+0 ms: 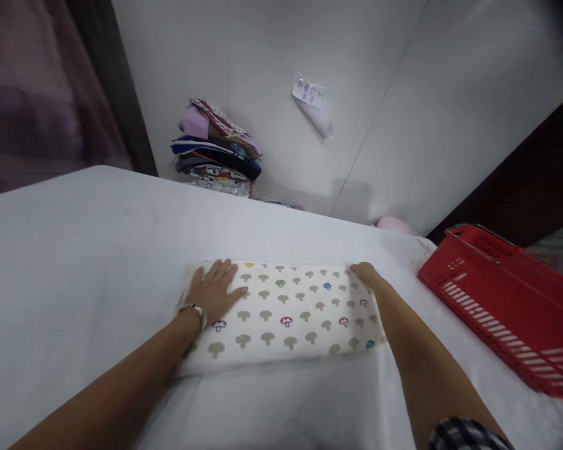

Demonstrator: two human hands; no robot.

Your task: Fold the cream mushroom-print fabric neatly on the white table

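Observation:
A white cloth [281, 319] with a mushroom print lies folded into a long flat rectangle on the white table. Most of its mushrooms are beige, with a few in red, blue, green, purple and yellow. My left hand [214, 290] rests flat on the cloth's left end, fingers spread, a bracelet [197, 310] on the wrist. At the far right corner of the cloth, my right hand [365, 272] is closed on the edge with curled fingers. Its fingertips are partly hidden, and the forearm passes beside the cloth's right side.
A red plastic basket [507, 312] with a metal handle stands on the right of the white table [98, 250]. Beyond the far edge, folded fabrics [218, 153] are piled against the wall. A paper note [312, 100] hangs on that wall. A pinkish curtain [42, 94] fills the upper left.

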